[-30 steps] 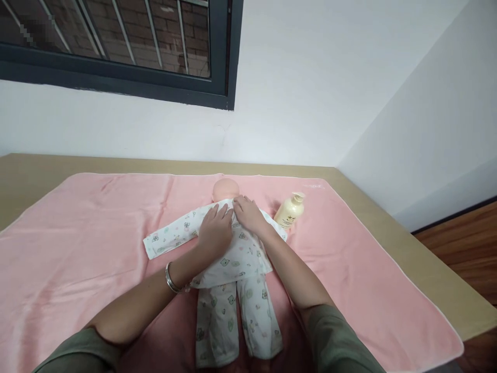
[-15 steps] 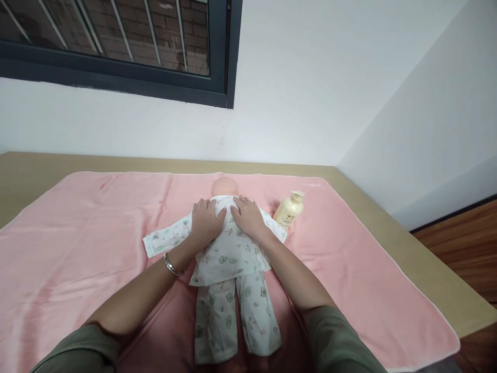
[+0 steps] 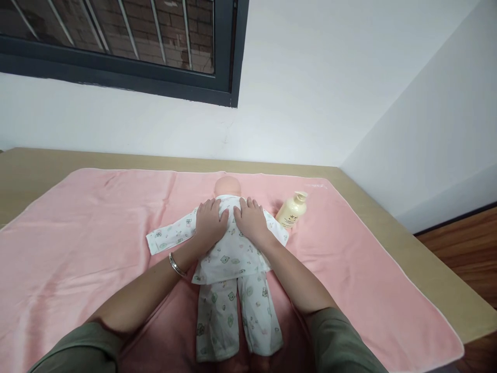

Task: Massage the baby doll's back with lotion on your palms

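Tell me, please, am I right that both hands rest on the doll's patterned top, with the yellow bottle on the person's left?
The side is wrong: the head view shows the yellow bottle on the person's right. The left hand and right hand do rest on the patterned top.

Person's left forearm (image 3: 135, 295) and right forearm (image 3: 301, 280) reach forward, converging toward the hands. Left hand (image 3: 210, 224) and right hand (image 3: 252, 223) lie side by side, apart, palms down, backs uppermost. Fingers extended forward, slightly parted; thumbs angled inward, tips near each other without touching.
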The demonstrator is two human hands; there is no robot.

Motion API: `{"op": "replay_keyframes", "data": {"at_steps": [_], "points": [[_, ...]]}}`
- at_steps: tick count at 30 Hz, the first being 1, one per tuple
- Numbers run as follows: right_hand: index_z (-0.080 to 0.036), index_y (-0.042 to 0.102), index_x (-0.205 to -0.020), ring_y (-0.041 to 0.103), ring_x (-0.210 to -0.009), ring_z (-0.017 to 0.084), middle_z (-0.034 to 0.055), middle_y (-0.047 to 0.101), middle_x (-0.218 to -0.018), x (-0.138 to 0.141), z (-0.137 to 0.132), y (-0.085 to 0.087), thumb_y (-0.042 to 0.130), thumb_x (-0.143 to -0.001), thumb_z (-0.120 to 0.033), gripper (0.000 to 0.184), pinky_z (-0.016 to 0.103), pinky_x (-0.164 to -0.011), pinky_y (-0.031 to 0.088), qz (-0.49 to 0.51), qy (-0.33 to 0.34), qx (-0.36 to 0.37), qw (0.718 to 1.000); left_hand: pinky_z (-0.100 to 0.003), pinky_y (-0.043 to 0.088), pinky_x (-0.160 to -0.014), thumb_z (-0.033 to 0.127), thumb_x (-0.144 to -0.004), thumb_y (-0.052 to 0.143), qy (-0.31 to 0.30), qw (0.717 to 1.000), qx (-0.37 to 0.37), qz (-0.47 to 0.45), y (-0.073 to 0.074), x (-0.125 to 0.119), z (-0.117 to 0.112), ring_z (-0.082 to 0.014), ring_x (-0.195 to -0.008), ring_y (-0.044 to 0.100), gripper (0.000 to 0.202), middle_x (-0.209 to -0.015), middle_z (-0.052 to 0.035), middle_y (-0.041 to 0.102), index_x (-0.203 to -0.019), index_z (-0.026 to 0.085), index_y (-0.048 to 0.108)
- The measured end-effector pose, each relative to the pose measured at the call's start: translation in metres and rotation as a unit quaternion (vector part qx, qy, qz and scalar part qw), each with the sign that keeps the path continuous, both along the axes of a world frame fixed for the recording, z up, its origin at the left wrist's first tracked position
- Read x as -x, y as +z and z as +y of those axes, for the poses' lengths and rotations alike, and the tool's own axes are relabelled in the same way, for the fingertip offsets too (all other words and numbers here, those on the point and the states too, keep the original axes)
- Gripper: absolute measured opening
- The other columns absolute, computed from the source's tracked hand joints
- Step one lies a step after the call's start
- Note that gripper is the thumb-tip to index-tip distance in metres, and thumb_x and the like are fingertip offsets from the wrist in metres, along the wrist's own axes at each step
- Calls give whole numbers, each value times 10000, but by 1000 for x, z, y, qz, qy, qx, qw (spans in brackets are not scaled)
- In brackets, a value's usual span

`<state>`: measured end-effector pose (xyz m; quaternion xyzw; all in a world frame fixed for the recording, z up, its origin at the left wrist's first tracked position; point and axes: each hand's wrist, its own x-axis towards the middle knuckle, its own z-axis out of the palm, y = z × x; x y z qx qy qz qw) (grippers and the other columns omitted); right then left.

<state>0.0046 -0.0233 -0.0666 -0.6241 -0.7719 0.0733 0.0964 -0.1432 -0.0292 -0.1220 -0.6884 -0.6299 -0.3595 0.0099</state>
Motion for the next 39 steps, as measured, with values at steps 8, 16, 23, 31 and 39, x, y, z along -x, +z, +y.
{"op": "replay_keyframes", "data": {"at_steps": [8,16,23,31,39], "points": [[-124,374,-1497,316,-1439,376,233,370,-1551,2,-10,7,279,-1037,-429,559,594,-1105,287,-5,-13,17,1000,-526,363,-1081,344,-897,430,-2,1000,17,-14,3,0,-1,-347,-1218,537,452,-1264,-191,621,-1271,126,563],[-165,491,-1408,448,-1346,350,191,525,-1437,-9,-21,35,357,-1015,-385,470,528,-1043,397,27,51,63,996,-521,378,-1076,384,-913,410,-5,999,33,-36,3,2,0,-338,-1224,542,464,-1270,-186,631,-1270,133,568],[-131,379,-1504,212,-1496,285,151,346,-1584,0,-17,23,355,-1002,-267,520,478,-1196,207,97,98,-150,979,-468,388,-1092,296,-935,312,-35,995,9,-94,2,4,0,-276,-1238,548,435,-1281,-128,644,-1225,160,607],[-96,427,-1469,221,-1494,283,181,323,-1592,7,-13,4,357,-1005,-268,500,484,-1202,200,86,128,-140,978,-472,427,-1066,299,-930,309,-19,989,0,-148,2,4,-3,-275,-1180,587,439,-1243,-132,659,-1238,167,592],[-147,362,-1515,237,-1492,282,152,329,-1598,5,-15,1,333,-1022,-318,523,552,-1195,174,53,154,-87,983,-516,415,-1084,290,-881,360,-12,984,9,-175,0,4,-5,-305,-1260,539,528,-1350,-150,594,-1378,159,484]]}}
